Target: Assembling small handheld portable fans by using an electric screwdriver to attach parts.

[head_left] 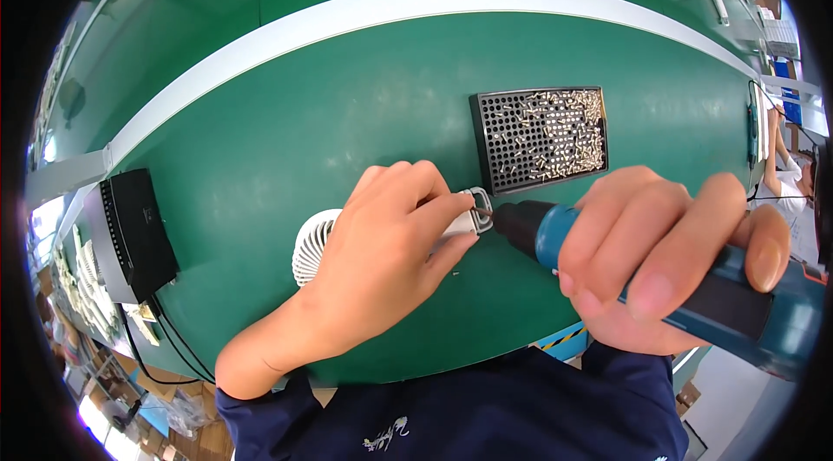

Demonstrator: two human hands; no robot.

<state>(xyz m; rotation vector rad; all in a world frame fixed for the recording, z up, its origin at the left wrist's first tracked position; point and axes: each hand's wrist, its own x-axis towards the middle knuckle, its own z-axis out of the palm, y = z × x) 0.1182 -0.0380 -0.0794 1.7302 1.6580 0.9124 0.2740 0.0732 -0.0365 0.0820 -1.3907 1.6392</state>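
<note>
My left hand is closed around a white handheld fan, lying low over the green bench. Its round ribbed grille shows to the left of the hand, while the handle end and a pale loop stick out past my thumb and forefinger on the right. In my right hand is a teal and black electric screwdriver, gripped with fingers wrapped over its body. The screwdriver's bit points left and meets the handle end beside the loop. Whether a screw sits at the bit's tip is too small to tell.
Just beyond the screwdriver stands a black perforated tray with many loose small screws. A black box with cables is at the bench's left. A white rail curves across the far side. Another person is at far right.
</note>
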